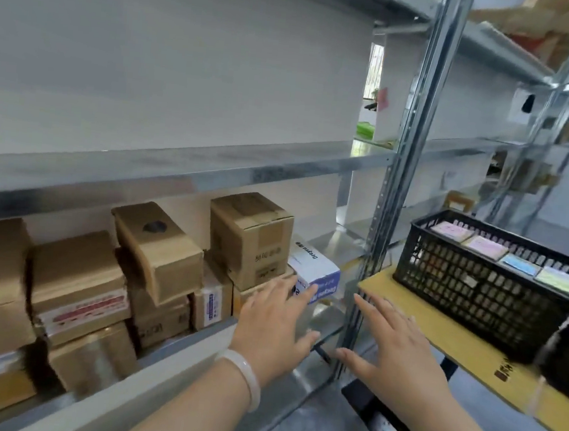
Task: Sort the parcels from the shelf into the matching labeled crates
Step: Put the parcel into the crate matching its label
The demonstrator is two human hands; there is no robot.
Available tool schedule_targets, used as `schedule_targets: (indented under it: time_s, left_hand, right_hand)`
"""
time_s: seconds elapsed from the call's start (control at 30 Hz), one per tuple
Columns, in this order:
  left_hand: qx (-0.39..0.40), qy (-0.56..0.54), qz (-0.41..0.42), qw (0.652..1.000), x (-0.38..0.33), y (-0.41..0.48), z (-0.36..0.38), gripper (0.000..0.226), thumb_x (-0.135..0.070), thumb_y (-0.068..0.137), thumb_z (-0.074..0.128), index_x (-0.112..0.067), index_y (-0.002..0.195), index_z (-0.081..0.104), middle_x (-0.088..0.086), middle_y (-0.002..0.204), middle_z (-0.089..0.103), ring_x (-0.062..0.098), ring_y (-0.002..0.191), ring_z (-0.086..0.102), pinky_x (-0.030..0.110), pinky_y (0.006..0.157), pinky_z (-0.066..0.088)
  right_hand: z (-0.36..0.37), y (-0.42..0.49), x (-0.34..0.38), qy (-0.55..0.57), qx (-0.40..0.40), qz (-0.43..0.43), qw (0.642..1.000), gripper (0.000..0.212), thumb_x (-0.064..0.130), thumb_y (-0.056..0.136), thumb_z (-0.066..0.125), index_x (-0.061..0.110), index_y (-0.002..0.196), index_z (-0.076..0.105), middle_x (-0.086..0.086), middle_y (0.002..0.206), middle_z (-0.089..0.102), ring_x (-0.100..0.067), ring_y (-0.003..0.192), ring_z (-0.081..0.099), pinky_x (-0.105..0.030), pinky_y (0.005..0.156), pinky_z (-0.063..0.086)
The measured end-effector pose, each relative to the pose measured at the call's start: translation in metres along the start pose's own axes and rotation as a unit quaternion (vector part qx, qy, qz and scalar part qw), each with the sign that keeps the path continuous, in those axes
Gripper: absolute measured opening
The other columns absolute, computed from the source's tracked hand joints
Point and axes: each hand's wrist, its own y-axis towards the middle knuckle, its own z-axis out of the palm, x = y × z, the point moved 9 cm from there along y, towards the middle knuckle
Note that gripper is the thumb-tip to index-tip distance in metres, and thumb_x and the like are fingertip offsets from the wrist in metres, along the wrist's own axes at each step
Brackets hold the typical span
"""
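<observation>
left hand [273, 324] and right hand [398, 356] both spread, holding nothing; white-and-blue box [316, 268] just past the left fingertips, black crate [482, 294] beyond the right hand.

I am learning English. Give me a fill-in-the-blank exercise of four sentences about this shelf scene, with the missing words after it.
1. The crate on the yellow table is ____ in colour.
2. The bracelet is on the wrist of the ____ hand.
3. The left hand and the right hand both have straight fingers and hold ____.
4. The small box at the right end of the brown parcels is white and ____.
Missing words: black; left; nothing; blue.
</observation>
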Motion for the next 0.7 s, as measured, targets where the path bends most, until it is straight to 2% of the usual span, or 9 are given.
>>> schedule_targets:
  time_s: [0.17,0.37,0.43,0.6,0.7]
  left_hand:
    - [0.019,-0.008,0.006,1.000,0.001,0.064,0.057,0.070,-0.063,0.089,0.043,-0.039,0.152,0.023,-0.006,0.159,0.024,0.017,0.145,0.020,0.037,0.117,0.021]
    - [0.073,-0.026,-0.005,0.997,0.020,0.148,0.129,0.071,-0.063,0.089,0.045,-0.041,0.152,0.019,-0.003,0.161,0.017,0.020,0.147,0.015,0.037,0.119,0.017]
    - [0.092,-0.034,-0.009,0.995,0.029,0.172,0.149,0.071,-0.062,0.089,0.047,-0.041,0.152,0.019,-0.002,0.162,0.016,0.020,0.148,0.013,0.037,0.120,0.016]
    - [0.106,-0.051,-0.031,0.992,0.048,0.228,0.184,0.068,-0.059,0.091,0.045,-0.039,0.152,0.022,-0.002,0.161,0.019,0.018,0.147,0.013,0.035,0.119,0.013]
    - [0.119,-0.044,-0.057,0.990,0.062,0.248,0.202,0.069,-0.058,0.092,0.044,-0.037,0.153,0.020,0.000,0.161,0.019,0.019,0.147,0.013,0.035,0.118,0.012]
  right_hand:
    - [0.034,0.050,-0.042,0.018,0.022,0.001,1.000,0.082,0.069,0.086,0.047,0.050,0.149,-0.002,0.021,0.160,0.002,-0.003,0.147,-0.001,-0.031,0.120,-0.002]
    - [0.074,0.130,-0.079,0.028,0.046,0.017,0.998,0.077,0.064,0.089,0.047,0.046,0.151,0.004,0.020,0.160,0.004,-0.003,0.146,0.000,-0.028,0.118,-0.001]
    - [0.086,0.157,-0.087,0.029,0.066,0.018,0.997,0.078,0.062,0.089,0.049,0.044,0.152,0.006,0.019,0.160,0.005,-0.003,0.146,0.002,-0.028,0.118,0.002]
    - [0.099,0.225,-0.109,0.050,0.057,0.025,0.997,0.072,0.056,0.090,0.052,0.042,0.151,0.015,0.019,0.158,0.015,-0.004,0.145,0.013,-0.024,0.116,0.012]
    - [0.124,0.251,-0.118,0.071,0.097,0.017,0.993,0.071,0.054,0.091,0.052,0.041,0.152,0.017,0.020,0.159,0.014,-0.003,0.144,0.014,-0.027,0.117,0.015]
